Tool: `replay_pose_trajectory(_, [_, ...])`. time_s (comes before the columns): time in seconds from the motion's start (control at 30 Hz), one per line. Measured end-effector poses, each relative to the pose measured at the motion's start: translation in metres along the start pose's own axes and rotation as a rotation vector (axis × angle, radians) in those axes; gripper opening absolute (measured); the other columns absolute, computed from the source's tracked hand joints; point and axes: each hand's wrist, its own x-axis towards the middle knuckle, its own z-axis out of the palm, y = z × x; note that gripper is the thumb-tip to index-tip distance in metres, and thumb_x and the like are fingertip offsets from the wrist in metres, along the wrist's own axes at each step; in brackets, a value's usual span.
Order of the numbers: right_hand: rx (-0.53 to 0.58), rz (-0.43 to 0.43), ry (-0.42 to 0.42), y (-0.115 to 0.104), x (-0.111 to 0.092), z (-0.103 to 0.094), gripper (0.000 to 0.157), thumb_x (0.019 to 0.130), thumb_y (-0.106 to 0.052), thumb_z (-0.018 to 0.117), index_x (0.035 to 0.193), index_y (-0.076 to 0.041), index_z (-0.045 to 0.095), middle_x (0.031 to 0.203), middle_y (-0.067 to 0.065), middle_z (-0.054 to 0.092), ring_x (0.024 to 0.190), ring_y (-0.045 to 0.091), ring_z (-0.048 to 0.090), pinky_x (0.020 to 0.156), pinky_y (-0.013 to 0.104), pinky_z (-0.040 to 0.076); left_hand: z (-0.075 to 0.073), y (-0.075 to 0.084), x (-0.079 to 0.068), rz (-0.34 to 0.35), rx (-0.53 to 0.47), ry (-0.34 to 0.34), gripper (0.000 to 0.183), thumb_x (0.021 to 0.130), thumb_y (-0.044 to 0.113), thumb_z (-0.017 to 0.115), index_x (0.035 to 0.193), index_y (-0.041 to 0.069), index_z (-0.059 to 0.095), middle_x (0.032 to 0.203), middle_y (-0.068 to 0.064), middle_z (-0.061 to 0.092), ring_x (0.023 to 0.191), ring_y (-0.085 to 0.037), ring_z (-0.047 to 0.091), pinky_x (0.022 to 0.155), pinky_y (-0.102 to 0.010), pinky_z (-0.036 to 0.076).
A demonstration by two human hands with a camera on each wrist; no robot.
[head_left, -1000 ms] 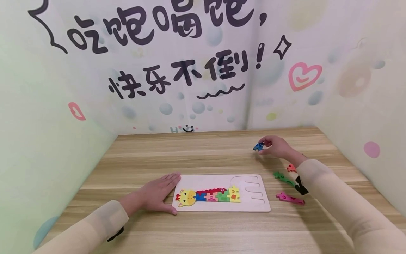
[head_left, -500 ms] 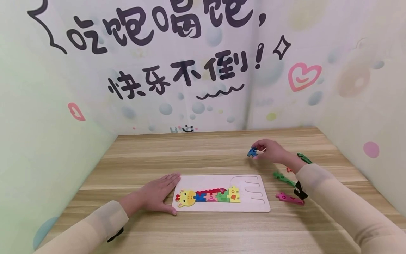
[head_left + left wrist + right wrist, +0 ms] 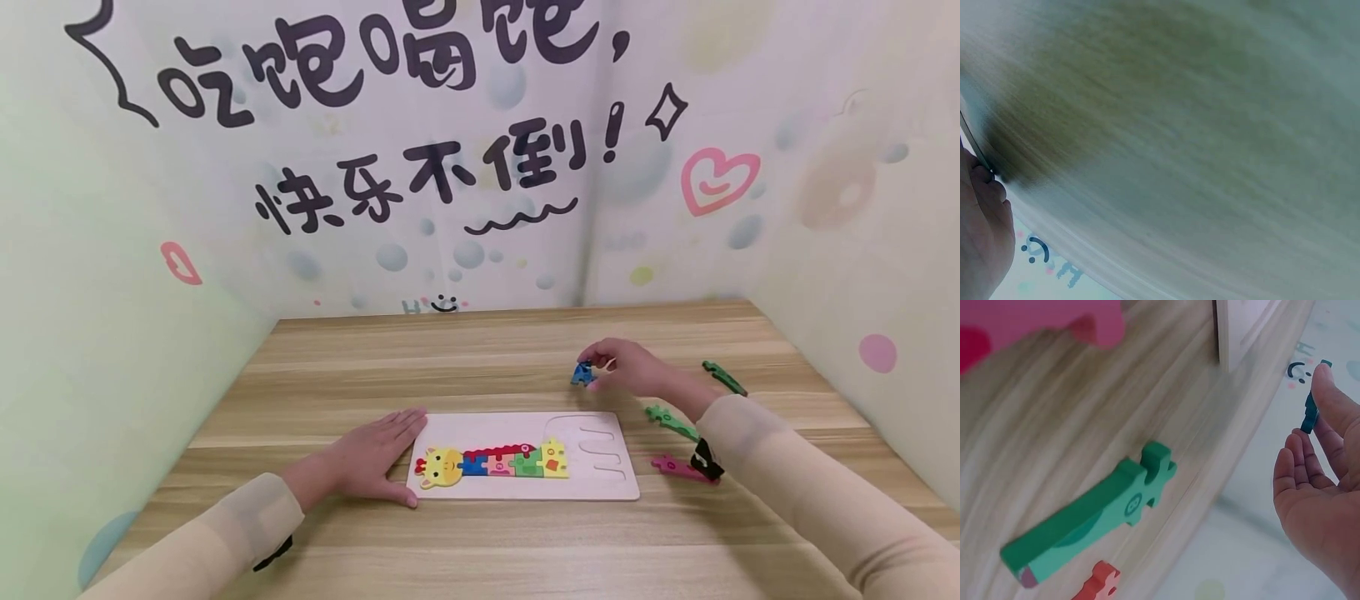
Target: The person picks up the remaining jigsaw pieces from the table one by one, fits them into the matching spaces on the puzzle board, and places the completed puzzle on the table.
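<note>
My right hand (image 3: pixel 626 367) pinches a small blue puzzle piece (image 3: pixel 582 373) between thumb and fingers, above the table behind the puzzle board's right end. In the right wrist view the same blue piece (image 3: pixel 1311 406) shows edge-on at the fingertips. The white puzzle board (image 3: pixel 480 425) lies flat, with a giraffe's yellow head (image 3: pixel 441 468) and a coloured neck (image 3: pixel 501 462) set in it. At its right end are bare outlined recesses. My left hand (image 3: pixel 378 458) rests at the board's left edge, fingers straight and thumb spread. The left wrist view catches only part of that hand (image 3: pixel 988 231).
Right of the board lie a light green piece (image 3: pixel 670 421), a pink piece (image 3: pixel 678 467) and a dark green piece (image 3: pixel 723 377). A red piece (image 3: pixel 1100 582) shows in the right wrist view. Printed wall sheets (image 3: pixel 450 208) enclose the wooden table (image 3: pixel 450 550).
My right hand has moved left and toward the board with the blue piece, uncovering the dark green piece. The left hand and the board have stayed put.
</note>
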Motion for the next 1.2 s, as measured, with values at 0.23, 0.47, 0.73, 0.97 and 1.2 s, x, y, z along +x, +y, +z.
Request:
replay_pose_trajectory(0.23, [0.023, -0.028, -0.033, -0.008, -0.002, 0.010, 0.041, 0.081, -0.010, 0.080, 0.117, 0.000, 0.064, 0.102, 0.006, 0.060, 0.098, 0.028, 0.054, 0.089, 0.045, 0.048, -0.002, 0.001, -0.001, 0.000, -0.006, -0.003, 0.118, 0.074, 0.088, 0.040, 0.155, 0.005, 0.016, 0.162, -0.007, 0.014, 0.147, -0.021, 0.012, 0.116, -0.038, 0.017])
replay_pose_trajectory(0.47, [0.020, -0.057, -0.076, -0.017, -0.003, 0.019, 0.040, 0.081, -0.010, 0.080, 0.117, -0.002, 0.065, 0.105, 0.003, 0.061, 0.096, 0.024, 0.053, 0.088, 0.042, 0.048, -0.003, 0.002, -0.001, 0.002, -0.010, -0.001, 0.118, 0.074, 0.088, 0.041, 0.155, 0.004, 0.017, 0.161, -0.008, 0.015, 0.147, -0.021, 0.013, 0.116, -0.038, 0.018])
replay_pose_trajectory(0.73, [0.019, -0.076, -0.116, -0.026, -0.004, 0.026, 0.040, 0.080, -0.008, 0.080, 0.117, -0.003, 0.065, 0.107, 0.002, 0.062, 0.098, 0.023, 0.055, 0.088, 0.041, 0.048, -0.002, 0.001, -0.001, 0.003, -0.005, -0.001, 0.119, 0.074, 0.088, 0.040, 0.155, 0.005, 0.017, 0.162, -0.008, 0.014, 0.147, -0.021, 0.013, 0.116, -0.038, 0.018])
replay_pose_trajectory(0.97, [0.008, -0.109, -0.135, -0.031, -0.006, 0.031, 0.039, 0.080, -0.010, 0.080, 0.115, -0.003, 0.066, 0.105, 0.000, 0.062, 0.097, 0.025, 0.056, 0.086, 0.041, 0.049, -0.001, 0.001, 0.000, 0.004, -0.009, 0.004, 0.119, 0.074, 0.089, 0.039, 0.155, 0.005, 0.017, 0.162, -0.008, 0.014, 0.147, -0.022, 0.013, 0.116, -0.038, 0.018])
replay_pose_trajectory(1.2, [-0.001, -0.074, -0.150, -0.030, -0.006, 0.037, 0.039, 0.080, -0.013, 0.081, 0.116, -0.008, 0.067, 0.107, -0.002, 0.062, 0.098, 0.021, 0.055, 0.088, 0.039, 0.049, 0.000, 0.000, 0.000, 0.001, 0.000, 0.005, 0.119, 0.073, 0.089, 0.039, 0.155, 0.005, 0.016, 0.162, -0.007, 0.014, 0.147, -0.021, 0.013, 0.116, -0.038, 0.018])
